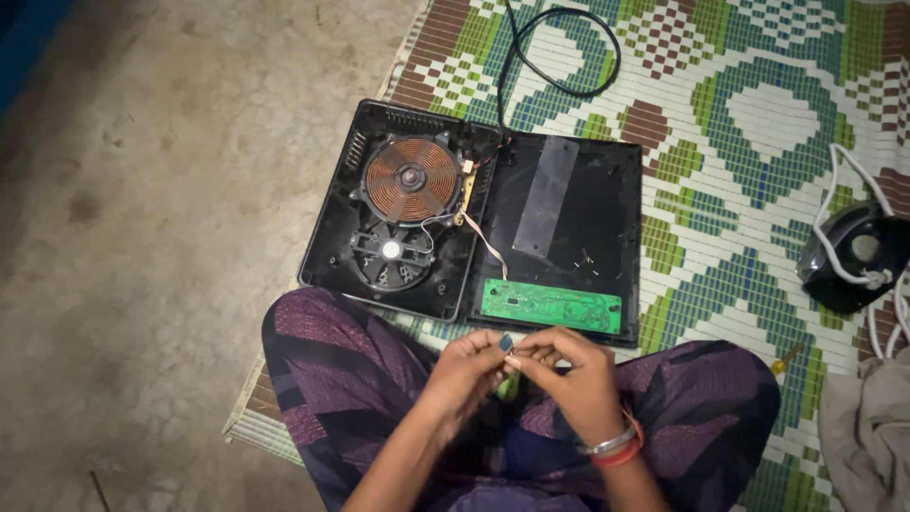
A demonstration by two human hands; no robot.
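Just below the opened black cooker (474, 213) on the woven mat (739, 123), over the person's lap, the left hand (464, 365) and right hand (573, 374) meet, fingers (526, 358) pinching a small dark blue part (505, 342), with the green circuit board (551, 305) near above them.

A single camera, worn on the person's head, looked almost straight down at the lap and the ground in front of it. The left hand (464, 365) and right hand (569, 370) sat low and centre, close to the lens. Just beyond lay the opened black plastic induction cooker (474, 223), in mid-frame, on a green, white and brown woven mat (749, 123). Bare grey concrete floor (161, 218) filled the left side. At the dim right edge, what was probably a black clothes iron (853, 254) showed partly.
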